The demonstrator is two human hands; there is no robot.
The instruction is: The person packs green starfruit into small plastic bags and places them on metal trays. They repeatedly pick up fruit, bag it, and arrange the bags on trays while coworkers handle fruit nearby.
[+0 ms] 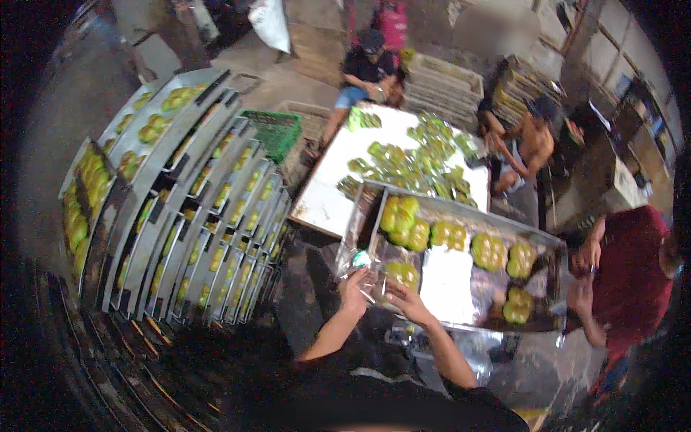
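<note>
My left hand (353, 296) pinches a transparent plastic bag (368, 281) with a green-and-white print at the near left corner of a metal tray (561, 294). The fingers of my right hand (410, 306) are at the bag's other side and appear to hold it; glare blurs the detail. Inside the tray lie several clusters of green-tinted bread rolls (488, 251) and a stack of white sheets (446, 286). One cluster of rolls (402, 274) sits just beyond my right hand. A divider (378, 216) closes off a narrow compartment at the tray's left end.
Beyond the tray, bagged rolls (426, 156) cover much of a white table (318, 202). Stacked metal trays of rolls (189, 216) stand at left, beside a green crate (272, 135). Two people (370, 75) (521, 140) sit around the table; another person (629, 275) is at the tray's right end.
</note>
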